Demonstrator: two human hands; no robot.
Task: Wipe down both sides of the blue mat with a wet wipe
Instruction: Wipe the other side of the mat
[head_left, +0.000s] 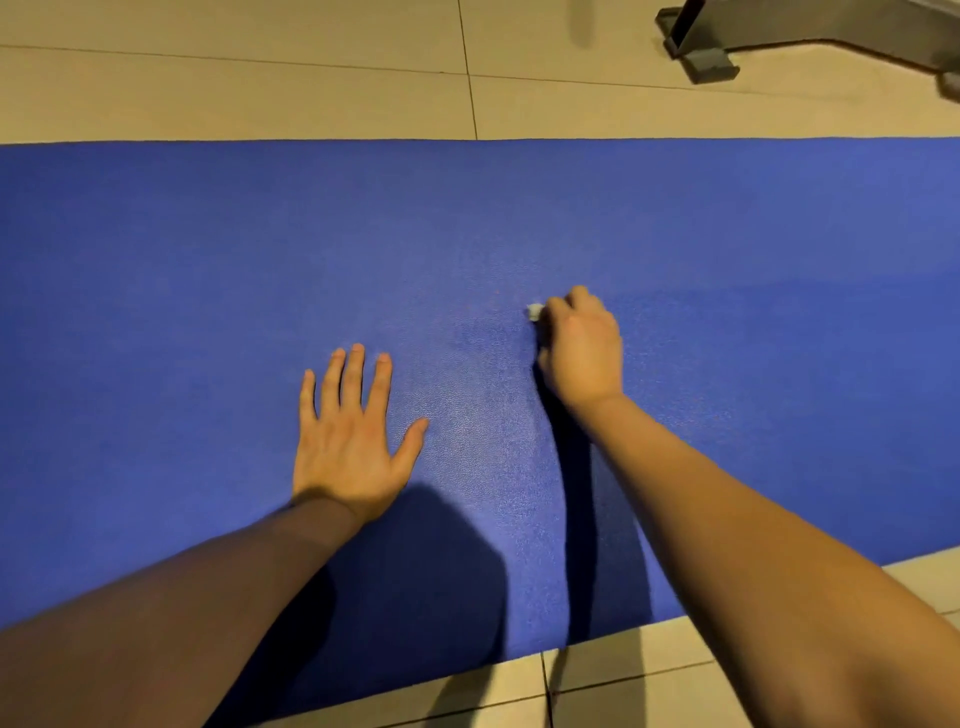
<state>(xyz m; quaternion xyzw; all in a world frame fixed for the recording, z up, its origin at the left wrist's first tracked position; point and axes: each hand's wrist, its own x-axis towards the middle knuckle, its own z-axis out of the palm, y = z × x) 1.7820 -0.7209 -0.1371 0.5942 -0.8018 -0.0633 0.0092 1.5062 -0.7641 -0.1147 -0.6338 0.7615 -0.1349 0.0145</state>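
The blue mat (519, 218) is spread flat on the tiled floor (234, 88), its long axis running left to right beneath both hands. The left hand (348, 441) is pressed on the mat with fingers spread, holding nothing. Just right of it and farther up the mat, the right hand (582, 345) is curled round a bunched wet wipe (534, 311), held against the mat.

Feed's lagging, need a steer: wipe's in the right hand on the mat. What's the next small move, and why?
Probably sweep the wipe sideways along the mat. The right hand grips it, pressed to the mat mid-width; the left hand lies flat, steadying the mat; long stretches of mat extend to both sides.
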